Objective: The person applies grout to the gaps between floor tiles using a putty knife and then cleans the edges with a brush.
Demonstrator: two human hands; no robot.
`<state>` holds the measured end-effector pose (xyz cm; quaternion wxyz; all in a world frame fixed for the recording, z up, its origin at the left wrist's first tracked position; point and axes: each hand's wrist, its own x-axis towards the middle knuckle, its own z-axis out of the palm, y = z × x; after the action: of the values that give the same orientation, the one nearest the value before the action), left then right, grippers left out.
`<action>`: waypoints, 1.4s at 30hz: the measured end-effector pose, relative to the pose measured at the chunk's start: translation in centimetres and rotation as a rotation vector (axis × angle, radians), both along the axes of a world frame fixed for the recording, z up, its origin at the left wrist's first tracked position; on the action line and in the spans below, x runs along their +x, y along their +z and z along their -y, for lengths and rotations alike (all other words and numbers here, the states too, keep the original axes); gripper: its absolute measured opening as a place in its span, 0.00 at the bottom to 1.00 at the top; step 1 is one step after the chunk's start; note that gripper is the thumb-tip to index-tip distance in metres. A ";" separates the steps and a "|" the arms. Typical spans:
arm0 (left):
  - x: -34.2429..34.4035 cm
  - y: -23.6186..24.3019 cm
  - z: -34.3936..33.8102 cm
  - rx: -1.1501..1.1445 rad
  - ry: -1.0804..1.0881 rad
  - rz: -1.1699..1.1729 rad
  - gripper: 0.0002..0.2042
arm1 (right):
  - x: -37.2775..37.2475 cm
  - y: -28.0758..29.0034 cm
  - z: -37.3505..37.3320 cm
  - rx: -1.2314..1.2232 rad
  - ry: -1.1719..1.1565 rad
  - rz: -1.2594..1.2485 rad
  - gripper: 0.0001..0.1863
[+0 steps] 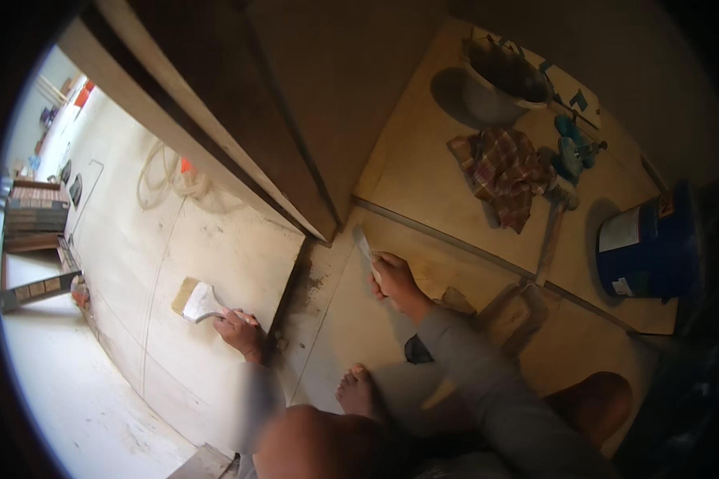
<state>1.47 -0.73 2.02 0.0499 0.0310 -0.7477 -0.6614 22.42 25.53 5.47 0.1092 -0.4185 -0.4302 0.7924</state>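
At the centre of the frame, a flat-bladed knife (362,241) points toward the upper left, its blade tip near the foot of a dark door frame (299,152). The right hand (395,279) is clamped round its handle, fingers curled in. In the lower left of the frame, the left hand (241,331) is closed on the handle of a wide brush (198,306), which has a white body and pale bristles pointing left, over the pale floor (148,263). The two hands are well apart.

Below the right hand, at lower centre, are a bare foot (356,393) and a small dark piece (417,350). Right of centre, a long-handled tool (550,239) with a pale head leans or lies across the raised edge of the floor; I cannot tell which. Above it, in the upper right, a crumpled checked cloth (505,172) lies beside a turquoise object (571,156) of unclear kind, and a pale bucket (491,100) stands beyond. At the right edge stands a blue bucket (651,247). In the upper left, a loosely coiled clear hose (158,177) lies on the floor.
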 end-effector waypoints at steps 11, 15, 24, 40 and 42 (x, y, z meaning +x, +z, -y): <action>-0.2 -1.4 1.9 -0.405 -0.069 -0.321 0.12 | -3.2 -1.8 6.2 0.187 -0.115 0.096 0.16; 0.8 -0.4 -0.7 -0.180 -0.048 -0.086 0.12 | -4.9 -4.5 4.7 0.774 -0.131 0.217 0.14; 1.1 1.0 -0.6 -0.018 0.004 0.042 0.12 | -4.1 -2.6 6.6 0.749 -0.147 0.188 0.14; 0.8 0.4 -0.8 -0.036 -0.042 0.045 0.13 | -2.6 -3.6 4.1 0.845 0.046 0.184 0.14; 0.6 0.2 0.3 -0.320 -0.090 -0.212 0.13 | -1.9 -3.1 4.3 0.864 0.062 0.155 0.14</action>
<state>2.05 -1.05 2.22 0.1032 -0.0806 -0.8344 -0.5353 20.49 21.24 2.40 0.2178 -0.3796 -0.7414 0.5087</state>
